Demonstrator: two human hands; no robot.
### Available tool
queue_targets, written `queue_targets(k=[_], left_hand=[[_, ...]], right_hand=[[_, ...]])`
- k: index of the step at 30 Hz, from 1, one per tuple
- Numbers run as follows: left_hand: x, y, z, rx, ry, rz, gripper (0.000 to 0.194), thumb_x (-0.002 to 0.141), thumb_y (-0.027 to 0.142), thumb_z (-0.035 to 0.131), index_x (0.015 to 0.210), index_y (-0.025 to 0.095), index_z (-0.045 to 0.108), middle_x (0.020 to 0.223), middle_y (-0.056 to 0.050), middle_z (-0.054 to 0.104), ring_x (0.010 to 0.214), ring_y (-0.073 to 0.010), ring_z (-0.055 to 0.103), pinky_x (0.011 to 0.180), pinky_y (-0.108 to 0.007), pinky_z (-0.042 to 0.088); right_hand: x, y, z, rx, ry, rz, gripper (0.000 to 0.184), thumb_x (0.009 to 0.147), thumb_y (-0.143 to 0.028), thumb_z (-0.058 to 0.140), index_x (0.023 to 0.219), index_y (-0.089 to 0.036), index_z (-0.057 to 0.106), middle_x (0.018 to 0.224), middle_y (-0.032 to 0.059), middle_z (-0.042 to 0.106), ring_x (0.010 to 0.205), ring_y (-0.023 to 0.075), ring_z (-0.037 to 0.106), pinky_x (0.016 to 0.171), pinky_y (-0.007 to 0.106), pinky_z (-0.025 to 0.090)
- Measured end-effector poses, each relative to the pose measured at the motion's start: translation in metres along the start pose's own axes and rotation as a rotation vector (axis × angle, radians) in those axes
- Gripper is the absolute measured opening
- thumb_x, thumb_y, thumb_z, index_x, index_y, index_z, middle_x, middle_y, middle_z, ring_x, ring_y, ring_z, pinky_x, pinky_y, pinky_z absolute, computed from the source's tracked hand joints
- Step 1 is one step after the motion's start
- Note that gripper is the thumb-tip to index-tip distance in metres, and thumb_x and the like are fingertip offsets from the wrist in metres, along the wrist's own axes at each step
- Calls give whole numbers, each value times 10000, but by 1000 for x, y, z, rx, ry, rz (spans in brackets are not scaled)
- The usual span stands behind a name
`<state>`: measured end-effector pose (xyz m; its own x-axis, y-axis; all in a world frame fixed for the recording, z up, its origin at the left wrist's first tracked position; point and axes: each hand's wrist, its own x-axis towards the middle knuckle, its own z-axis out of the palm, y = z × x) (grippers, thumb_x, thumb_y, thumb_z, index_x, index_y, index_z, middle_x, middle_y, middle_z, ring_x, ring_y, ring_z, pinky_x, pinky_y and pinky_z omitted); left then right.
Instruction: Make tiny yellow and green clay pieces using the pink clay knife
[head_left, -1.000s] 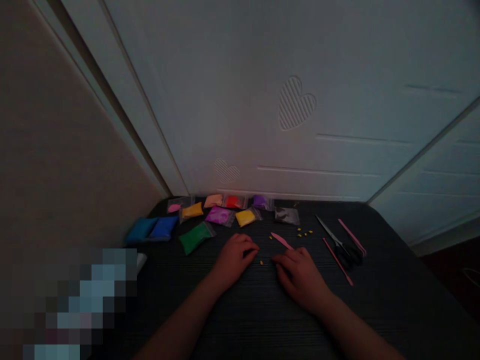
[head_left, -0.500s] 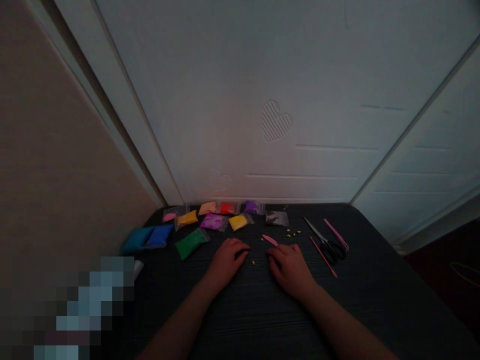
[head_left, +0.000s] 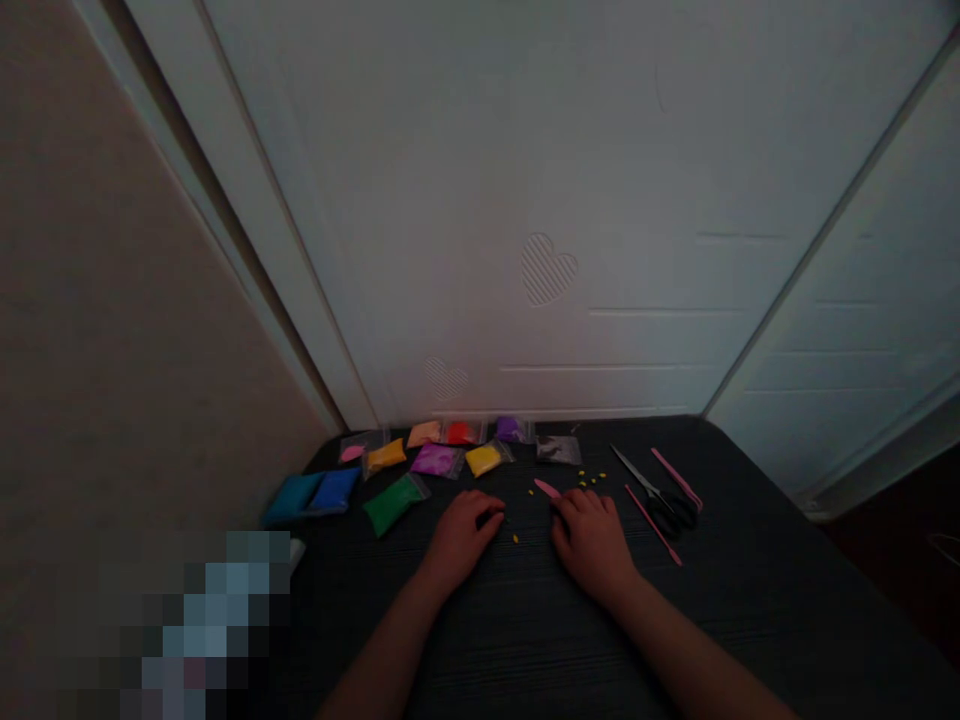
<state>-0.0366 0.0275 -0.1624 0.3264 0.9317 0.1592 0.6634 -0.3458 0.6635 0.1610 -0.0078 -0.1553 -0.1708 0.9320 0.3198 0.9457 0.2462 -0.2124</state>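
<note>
A green bag (head_left: 394, 504) is laid beyond the left hand (head_left: 461, 530), whose thumb and forefinger are held close together; whether anything is pinched cannot be told. Between the hands, a yellow piece (head_left: 515, 539) is seen on the table (head_left: 525, 640). The pink knife (head_left: 546, 488) is partly covered by the right hand (head_left: 592, 535), its fingers curled; whether it is gripped cannot be told. Scissors (head_left: 654, 492) are placed farther right.
</note>
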Motion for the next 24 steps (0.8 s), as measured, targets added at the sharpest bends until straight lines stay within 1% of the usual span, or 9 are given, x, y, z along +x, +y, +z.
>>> queue_targets(k=[6, 10, 17, 24], left_hand=[[0, -2, 0, 23, -9, 32, 198, 786, 263, 454, 886, 223, 621, 866, -34, 592, 868, -180, 510, 811, -344, 408], [2, -2, 1, 77, -29, 62, 221, 792, 252, 439, 897, 222, 630, 888, -42, 586, 884, -181, 509, 812, -333, 402], [2, -2, 0, 87, -45, 70, 232, 798, 260, 424, 871, 220, 641, 892, -50, 589, 887, -183, 515, 817, -335, 403], [2, -5, 2, 69, -29, 51, 251, 810, 305, 406, 877, 209, 629, 892, -45, 591, 883, -175, 519, 823, -327, 401]], right_hand=[[-1, 0, 0, 6, 5, 9, 235, 813, -223, 407, 990, -219, 563, 912, 67, 569, 873, 193, 482, 766, 344, 306], [-2, 0, 0, 28, 2, 15, 237, 810, -221, 405, 990, -222, 558, 912, 64, 565, 880, 196, 479, 778, 348, 301], [-3, 1, -3, 65, 6, 27, 242, 807, -211, 412, 998, -219, 560, 931, 62, 567, 891, 189, 479, 787, 343, 293], [-2, 14, -8, 90, -22, 68, 232, 826, -234, 391, 979, -228, 566, 932, 42, 575, 885, 171, 486, 791, 318, 275]])
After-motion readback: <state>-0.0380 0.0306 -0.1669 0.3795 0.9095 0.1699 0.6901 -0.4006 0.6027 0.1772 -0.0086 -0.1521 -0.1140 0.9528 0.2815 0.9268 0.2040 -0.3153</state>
